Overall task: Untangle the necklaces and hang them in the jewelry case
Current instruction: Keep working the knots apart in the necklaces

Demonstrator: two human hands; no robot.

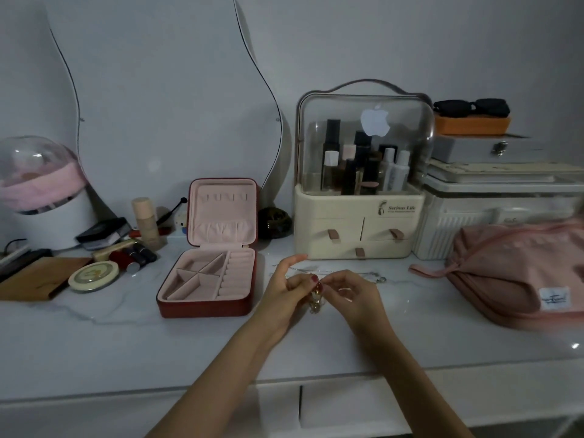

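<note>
A red jewelry case (208, 273) with pink lining stands open on the white marble tabletop, its lid upright with a row of hooks near the top. To its right, my left hand (286, 287) and my right hand (354, 295) meet above the table and both pinch a gold necklace (317, 300) with reddish beads, which dangles in a small bunch between them. Behind my hands a thin silver chain (363, 275) lies stretched along the tabletop, ending in a clasp at the right.
A cream cosmetics organiser (360, 235) with a clear dome stands behind my hands. A pink pouch (512, 273) lies at the right, stacked boxes behind it. Lipsticks, a round compact (94, 275), a brown notebook and a wavy mirror (164, 99) crowd the left.
</note>
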